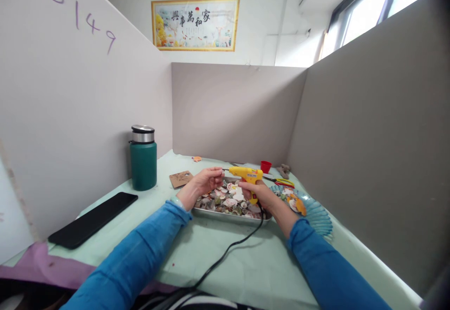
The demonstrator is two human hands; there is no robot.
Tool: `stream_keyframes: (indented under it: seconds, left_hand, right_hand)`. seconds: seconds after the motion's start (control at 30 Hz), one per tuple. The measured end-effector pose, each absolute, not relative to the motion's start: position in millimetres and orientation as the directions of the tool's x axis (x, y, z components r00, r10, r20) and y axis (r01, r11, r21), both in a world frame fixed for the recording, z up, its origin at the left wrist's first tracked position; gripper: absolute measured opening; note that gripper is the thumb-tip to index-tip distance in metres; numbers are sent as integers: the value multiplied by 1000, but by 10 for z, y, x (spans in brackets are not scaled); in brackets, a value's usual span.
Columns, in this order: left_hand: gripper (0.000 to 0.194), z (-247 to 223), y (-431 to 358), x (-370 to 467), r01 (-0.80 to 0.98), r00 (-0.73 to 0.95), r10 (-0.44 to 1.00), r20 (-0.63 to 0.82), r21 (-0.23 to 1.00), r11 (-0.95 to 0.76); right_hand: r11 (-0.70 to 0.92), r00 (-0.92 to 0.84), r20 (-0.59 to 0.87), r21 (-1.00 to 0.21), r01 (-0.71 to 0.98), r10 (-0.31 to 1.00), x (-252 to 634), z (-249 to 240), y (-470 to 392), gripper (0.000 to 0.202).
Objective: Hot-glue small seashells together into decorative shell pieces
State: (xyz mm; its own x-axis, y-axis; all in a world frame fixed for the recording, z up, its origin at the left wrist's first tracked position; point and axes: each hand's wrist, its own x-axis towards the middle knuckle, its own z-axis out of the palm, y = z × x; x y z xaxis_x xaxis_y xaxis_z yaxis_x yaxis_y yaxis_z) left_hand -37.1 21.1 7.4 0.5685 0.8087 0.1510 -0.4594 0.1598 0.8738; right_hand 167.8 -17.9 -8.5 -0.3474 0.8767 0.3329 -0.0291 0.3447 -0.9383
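My right hand [258, 193] grips a yellow hot glue gun [248, 174] by its handle, with the nozzle pointing left. A black cord [228, 249] runs from the handle down toward me. At the nozzle tip my left hand [210, 180] is closed in a pinch; whatever sits between its fingers is too small to make out. Both hands are above a metal tray [225, 217] filled with shells [232, 200] of many shapes. To the right of the tray, a blue scalloped glass plate [318, 216] holds more shells and an orange piece [297, 204].
A green bottle [143, 165] and a black flat case [93, 218] lie to the left, near a brown card [181, 179]. Behind the plate are pliers [283, 181], a red cup [266, 166] and a grey lump [283, 171]. Partition walls [239, 111] enclose three sides.
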Motion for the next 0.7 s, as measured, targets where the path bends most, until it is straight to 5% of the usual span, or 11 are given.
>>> stream_keyframes:
  seconds: [0.7]
  left_hand:
    - [15,76,240,-360,-514,484,864,139,845,152]
  right_hand:
    - [348,-352,317,-937,26,881,1721,-151,-120,22]
